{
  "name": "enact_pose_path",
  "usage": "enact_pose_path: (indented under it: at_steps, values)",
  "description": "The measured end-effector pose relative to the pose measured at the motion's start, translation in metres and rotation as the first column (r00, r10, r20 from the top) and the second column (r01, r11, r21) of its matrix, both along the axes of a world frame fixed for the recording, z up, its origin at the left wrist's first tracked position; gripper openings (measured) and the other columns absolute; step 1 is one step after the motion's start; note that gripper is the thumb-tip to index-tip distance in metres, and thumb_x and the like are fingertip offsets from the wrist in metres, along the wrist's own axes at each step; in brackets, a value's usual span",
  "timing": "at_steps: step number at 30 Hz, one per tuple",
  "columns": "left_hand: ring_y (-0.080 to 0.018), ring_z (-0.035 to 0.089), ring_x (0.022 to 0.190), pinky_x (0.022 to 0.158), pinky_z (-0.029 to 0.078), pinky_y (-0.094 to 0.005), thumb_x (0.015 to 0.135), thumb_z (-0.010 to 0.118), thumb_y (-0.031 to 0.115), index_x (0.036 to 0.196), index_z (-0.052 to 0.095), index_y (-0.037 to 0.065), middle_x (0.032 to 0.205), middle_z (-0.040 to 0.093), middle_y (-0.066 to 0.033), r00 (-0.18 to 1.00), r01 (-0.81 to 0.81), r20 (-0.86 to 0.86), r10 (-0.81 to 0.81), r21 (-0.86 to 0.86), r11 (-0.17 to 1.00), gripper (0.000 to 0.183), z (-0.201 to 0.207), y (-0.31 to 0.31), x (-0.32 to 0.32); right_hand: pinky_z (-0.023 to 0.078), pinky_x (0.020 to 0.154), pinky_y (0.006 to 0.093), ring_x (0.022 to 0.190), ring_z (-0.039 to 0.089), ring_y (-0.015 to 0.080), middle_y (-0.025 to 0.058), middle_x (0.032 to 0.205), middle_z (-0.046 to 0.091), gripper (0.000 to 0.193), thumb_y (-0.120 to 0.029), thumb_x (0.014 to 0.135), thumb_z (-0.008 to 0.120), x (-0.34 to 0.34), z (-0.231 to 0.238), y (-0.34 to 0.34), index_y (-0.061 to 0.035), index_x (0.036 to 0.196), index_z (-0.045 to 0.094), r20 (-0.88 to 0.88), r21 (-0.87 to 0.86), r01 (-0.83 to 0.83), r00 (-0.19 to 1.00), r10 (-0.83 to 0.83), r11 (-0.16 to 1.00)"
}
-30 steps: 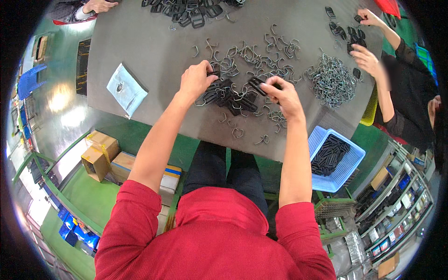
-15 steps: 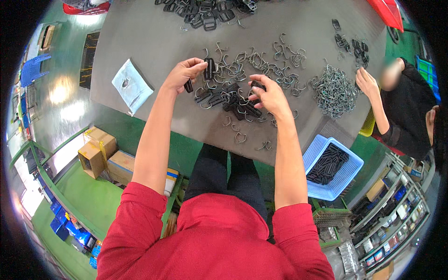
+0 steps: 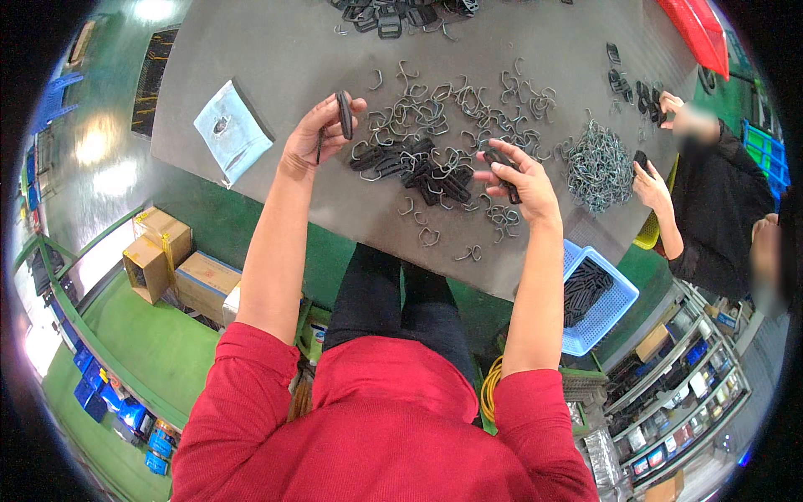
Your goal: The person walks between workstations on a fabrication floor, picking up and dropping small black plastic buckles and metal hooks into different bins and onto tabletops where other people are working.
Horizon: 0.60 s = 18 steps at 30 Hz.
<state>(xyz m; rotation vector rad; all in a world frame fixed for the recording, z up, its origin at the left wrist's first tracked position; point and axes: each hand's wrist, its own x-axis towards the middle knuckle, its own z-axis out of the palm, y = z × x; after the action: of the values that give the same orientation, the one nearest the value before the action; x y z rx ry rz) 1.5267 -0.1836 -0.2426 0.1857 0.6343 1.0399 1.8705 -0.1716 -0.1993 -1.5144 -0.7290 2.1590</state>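
Observation:
My left hand (image 3: 316, 135) is closed, pinching a black plastic buckle (image 3: 345, 115) upright between thumb and fingers; another thin dark piece shows lower in the palm. Over the table's right middle, my right hand (image 3: 534, 191) holds a black buckle piece (image 3: 504, 174) between its thumb and bent fingers. Between and just beyond my hands lies a small heap of black buckles (image 3: 425, 171), mixed with bent metal wire hooks (image 3: 418, 113) scattered across the grey tabletop (image 3: 318, 50).
A dense pile of wire hooks (image 3: 600, 171) sits at right, near a co-worker's hand (image 3: 654, 191) holding a black piece. More black buckles (image 3: 389, 21) lie at the far edge. A blue basket (image 3: 604, 326) holds black bars below the table's right edge. A light-blue packet (image 3: 238, 142) lies left.
My left hand has shifted slightly left, turning its buckle edge-on. My right hand has moved right and down, away from the heap, with a black piece in it.

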Motion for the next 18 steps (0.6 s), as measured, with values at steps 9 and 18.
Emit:
enact_pose_path:
  at_steps: [9,18]
  values:
    - [-0.0093,0.04,0.062,0.046,0.033,-0.0178,0.087,0.055,0.018,0.107,0.052,0.009,0.072,0.049,-0.0011,0.973,-0.108,0.199,0.119,-0.066,0.992,0.022,-0.029,-0.008,0.002,0.046,0.068,0.0338,0.074,0.058,0.0192,0.0075,0.082,0.061,0.024,-0.019,0.075,0.066,-0.107,-0.041,0.002,-0.0038,0.094,0.062,0.545,0.507,-0.57,0.793,0.271,0.647]
    - [-0.0095,0.048,0.062,0.048,0.038,-0.0216,0.087,0.058,0.022,0.102,0.053,0.009,0.085,0.056,-0.0017,0.916,-0.058,-0.4,-0.035,-0.217,0.974,0.02,0.004,-0.035,0.013,0.047,0.062,0.0279,0.072,0.06,0.0169,0.005,0.078,0.06,0.015,-0.018,0.072,0.07,-0.105,-0.037,0.022,-0.006,0.075,0.062,0.706,0.409,-0.64,0.674,0.219,0.651]
